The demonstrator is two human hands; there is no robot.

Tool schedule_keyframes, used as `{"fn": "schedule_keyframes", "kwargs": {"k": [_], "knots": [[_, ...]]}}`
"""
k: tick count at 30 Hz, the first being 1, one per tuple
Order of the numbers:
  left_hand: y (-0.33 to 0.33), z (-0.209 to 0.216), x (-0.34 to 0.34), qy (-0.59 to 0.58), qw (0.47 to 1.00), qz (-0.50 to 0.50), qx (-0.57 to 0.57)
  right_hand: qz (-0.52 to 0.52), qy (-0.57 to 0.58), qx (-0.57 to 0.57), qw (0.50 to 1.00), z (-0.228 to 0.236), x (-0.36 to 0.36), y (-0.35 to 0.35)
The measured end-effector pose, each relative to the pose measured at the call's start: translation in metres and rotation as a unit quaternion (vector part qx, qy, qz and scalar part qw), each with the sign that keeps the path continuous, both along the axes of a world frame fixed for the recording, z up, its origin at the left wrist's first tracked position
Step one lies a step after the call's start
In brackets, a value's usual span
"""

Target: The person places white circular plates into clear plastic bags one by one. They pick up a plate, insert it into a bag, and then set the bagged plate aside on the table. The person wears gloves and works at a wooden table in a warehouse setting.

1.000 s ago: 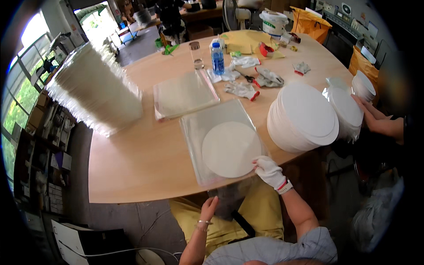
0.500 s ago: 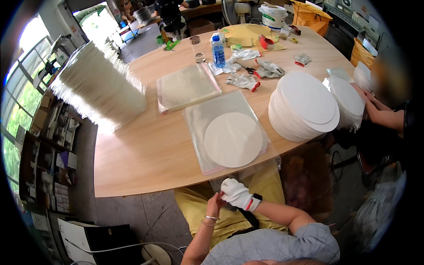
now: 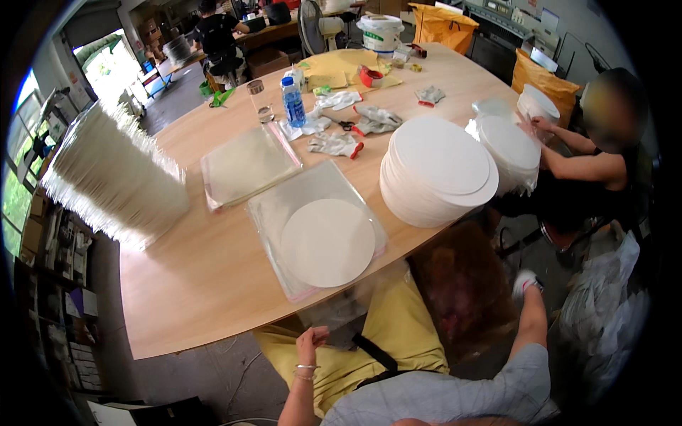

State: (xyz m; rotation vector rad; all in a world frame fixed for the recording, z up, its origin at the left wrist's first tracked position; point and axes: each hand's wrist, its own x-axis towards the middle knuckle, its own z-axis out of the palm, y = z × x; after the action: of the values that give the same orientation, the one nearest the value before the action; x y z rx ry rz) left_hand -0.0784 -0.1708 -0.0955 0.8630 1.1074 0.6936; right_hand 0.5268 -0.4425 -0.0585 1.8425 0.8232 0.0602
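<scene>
My bare left hand (image 3: 312,338), with bracelets at the wrist, is above my lap near the table's front edge. Its fingers are curled in, and nothing shows in them. Out to the right, beside the brown box, is my right hand (image 3: 527,282) in a white glove; its fingers are too small and blurred to read. In front of me a white round disc (image 3: 328,243) lies on a clear plastic bag (image 3: 266,213) with a pinkish edge. Clear film (image 3: 337,309) shows below the table edge.
A tall stack of white discs (image 3: 440,163) stands right of the bag, a ragged-edged white stack (image 3: 106,177) at left. Behind are more clear bags (image 3: 249,163), gloves (image 3: 376,119) and a blue-labelled bottle (image 3: 293,103). A co-worker's hands (image 3: 536,128) touch wrapped discs (image 3: 508,145).
My hands were together over my lap. Now my right hand has swung far out to the right, and the left stays alone near the table edge. The view has shifted right.
</scene>
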Motion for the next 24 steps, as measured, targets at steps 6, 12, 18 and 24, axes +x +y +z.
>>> {"fn": "schedule_keyframes", "kwargs": {"k": [6, 12, 18, 24], "knots": [[0.004, 0.004, -0.018, 0.311, 0.887, 0.044, 0.338, 0.15, 0.396, 0.562, 0.71, -0.015, -0.129, 0.124], [0.062, 0.047, -0.005, 0.463, 0.532, -0.132, 0.696, 0.381, 0.558, 0.486, 0.554, 0.044, -0.21, 0.273], [0.079, 0.048, -0.003, 0.285, 0.706, -0.2, 0.617, 0.53, 0.575, 0.447, 0.434, 0.034, -0.191, 0.296], [0.074, 0.054, 0.001, 0.282, 0.765, -0.14, 0.561, 0.348, 0.676, 0.461, 0.457, 0.038, -0.193, 0.301]]}}
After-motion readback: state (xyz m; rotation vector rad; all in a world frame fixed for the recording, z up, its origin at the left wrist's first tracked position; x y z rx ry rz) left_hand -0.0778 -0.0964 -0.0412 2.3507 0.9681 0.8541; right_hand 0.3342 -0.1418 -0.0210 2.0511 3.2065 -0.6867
